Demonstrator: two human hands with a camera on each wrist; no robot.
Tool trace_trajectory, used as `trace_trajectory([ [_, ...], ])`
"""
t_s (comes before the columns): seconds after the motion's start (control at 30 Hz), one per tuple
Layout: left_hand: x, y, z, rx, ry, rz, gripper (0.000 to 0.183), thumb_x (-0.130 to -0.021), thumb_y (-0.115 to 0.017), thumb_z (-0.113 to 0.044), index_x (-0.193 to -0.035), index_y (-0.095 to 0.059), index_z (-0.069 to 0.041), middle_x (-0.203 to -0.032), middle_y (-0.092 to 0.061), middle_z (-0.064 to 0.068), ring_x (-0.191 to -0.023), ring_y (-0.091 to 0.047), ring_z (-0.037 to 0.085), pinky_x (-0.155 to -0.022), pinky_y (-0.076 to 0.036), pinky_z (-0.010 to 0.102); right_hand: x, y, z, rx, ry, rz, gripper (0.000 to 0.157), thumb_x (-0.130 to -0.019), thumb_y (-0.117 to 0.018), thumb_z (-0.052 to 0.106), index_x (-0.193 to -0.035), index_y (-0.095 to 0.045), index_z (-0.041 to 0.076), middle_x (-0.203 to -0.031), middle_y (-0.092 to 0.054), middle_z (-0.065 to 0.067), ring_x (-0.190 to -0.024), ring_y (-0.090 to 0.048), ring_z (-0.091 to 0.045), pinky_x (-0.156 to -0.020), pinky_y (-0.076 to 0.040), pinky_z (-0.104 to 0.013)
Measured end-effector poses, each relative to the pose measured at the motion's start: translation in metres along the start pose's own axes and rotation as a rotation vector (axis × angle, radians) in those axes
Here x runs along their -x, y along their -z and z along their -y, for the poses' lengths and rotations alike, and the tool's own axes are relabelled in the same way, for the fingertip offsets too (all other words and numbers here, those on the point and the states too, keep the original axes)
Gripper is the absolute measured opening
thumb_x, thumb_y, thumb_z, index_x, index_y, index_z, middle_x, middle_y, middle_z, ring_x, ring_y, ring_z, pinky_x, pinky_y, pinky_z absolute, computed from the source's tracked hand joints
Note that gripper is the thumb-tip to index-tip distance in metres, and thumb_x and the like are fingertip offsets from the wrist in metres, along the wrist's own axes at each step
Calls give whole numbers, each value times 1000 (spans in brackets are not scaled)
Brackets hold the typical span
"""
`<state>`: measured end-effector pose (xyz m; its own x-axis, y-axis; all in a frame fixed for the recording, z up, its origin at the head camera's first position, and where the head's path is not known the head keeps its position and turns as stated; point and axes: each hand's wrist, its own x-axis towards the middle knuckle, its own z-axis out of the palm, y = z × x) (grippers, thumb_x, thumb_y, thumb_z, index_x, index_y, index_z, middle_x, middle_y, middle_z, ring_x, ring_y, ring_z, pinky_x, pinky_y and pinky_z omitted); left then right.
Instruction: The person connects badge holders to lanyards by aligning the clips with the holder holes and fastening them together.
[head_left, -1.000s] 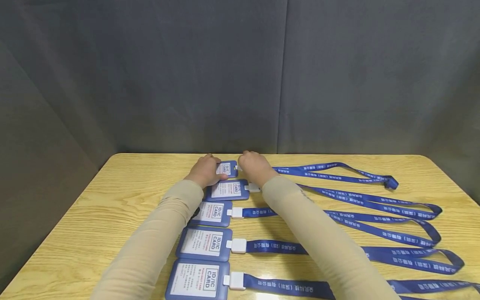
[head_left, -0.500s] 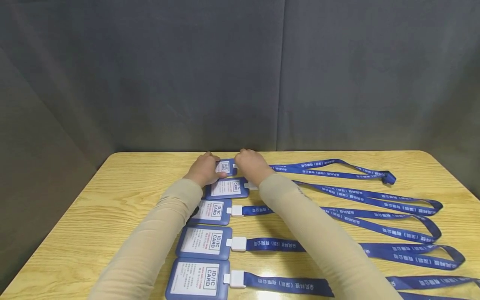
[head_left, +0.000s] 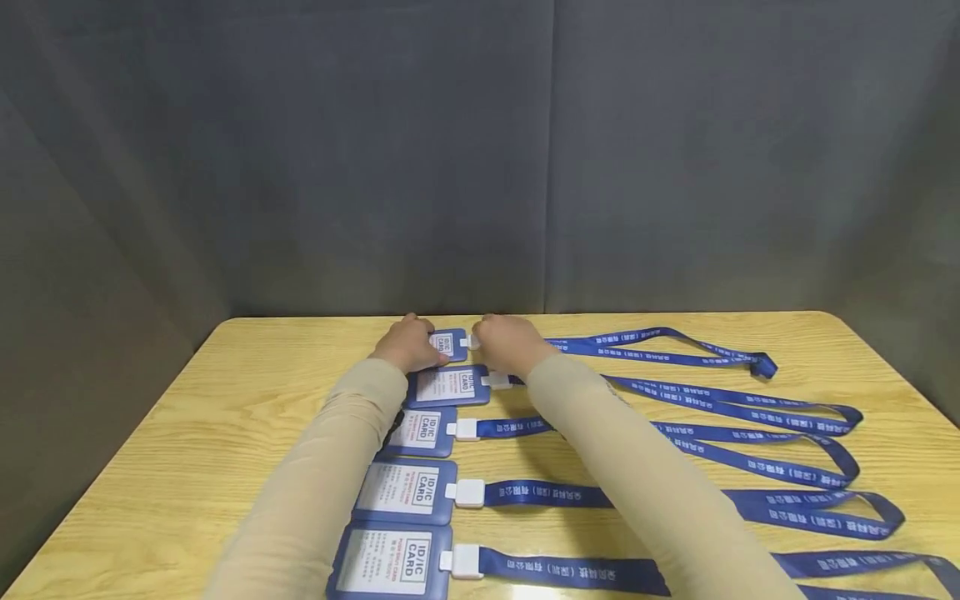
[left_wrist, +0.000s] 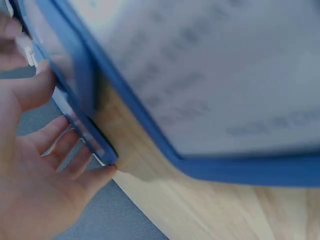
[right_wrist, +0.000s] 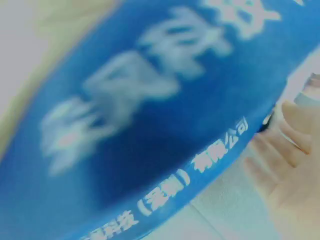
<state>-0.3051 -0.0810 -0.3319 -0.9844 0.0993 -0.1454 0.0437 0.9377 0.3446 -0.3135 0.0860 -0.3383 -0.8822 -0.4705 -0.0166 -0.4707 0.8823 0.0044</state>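
At the table's far edge lies a small blue ID badge holder (head_left: 450, 344) with a white card. My left hand (head_left: 408, 344) holds it from its left end, thumb on the near side and fingers along the other edge. In the left wrist view, that hand's fingers (left_wrist: 65, 142) touch the holder's blue rim. My right hand (head_left: 512, 343) pinches the white clip (head_left: 472, 342) joining the holder to its blue lanyard (head_left: 622, 340); its fingertips are mostly hidden in the head view. The right wrist view has a blurred strap (right_wrist: 150, 100) crossing in front of the right hand (right_wrist: 292, 165).
Several more badge holders form a column towards me, including a second one (head_left: 447, 385) just below the hands and a nearest one (head_left: 390, 562). Their blue straps run right, under the right forearm (head_left: 630, 450). A grey curtain (head_left: 375, 167) hangs behind the wooden table (head_left: 202, 433).
The head view has shifted slightly, moving the whole scene a little left and down. Both hands stay at the far badge holder and its clip.
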Motion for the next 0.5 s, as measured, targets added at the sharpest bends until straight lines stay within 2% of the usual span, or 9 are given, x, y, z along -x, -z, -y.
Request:
trace_trajectory([
  [0.13, -2, 5, 6, -27, 33, 26, 64, -89, -68, -31, -143, -49, -1, -137, -47, 19, -124, -48, 35, -106, -39, 51, 7, 4, -4, -60, -13, -2, 38, -99, -58, 20, -134, -60, 4, -128, -63, -11, -114, -61, -26, -94, -52, -41],
  [0.27, -2, 9, 15, -18, 36, 37, 67, -88, -63, -29, -146, -44, 0, -141, -43, 21, -130, -43, 38, -107, -37, 56, 20, 13, -9, -100, -35, -49, 45, -99, -58, 22, -139, -55, 1, -136, -58, -15, -124, -56, -31, -97, -50, -45],
  [0.37, 1, 14, 20, 48, 23, 31, 69, -89, -59, -27, -148, -39, 3, -148, -37, 24, -135, -38, 41, -108, -34, 57, 36, 20, -12, -116, -50, -103, 44, -99, -61, 24, -135, -57, -1, -133, -60, -16, -122, -57, -33, -98, -50, -46],
  [0.5, 8, 24, 22, 182, -14, 21, 69, -96, -54, -30, -153, -30, 1, -156, -25, 23, -142, -28, 42, -113, -27, 57, 63, 26, -21, -131, -67, -172, 43, -99, -62, 27, -133, -59, 0, -130, -61, -17, -122, -57, -35, -100, -48, -47],
])
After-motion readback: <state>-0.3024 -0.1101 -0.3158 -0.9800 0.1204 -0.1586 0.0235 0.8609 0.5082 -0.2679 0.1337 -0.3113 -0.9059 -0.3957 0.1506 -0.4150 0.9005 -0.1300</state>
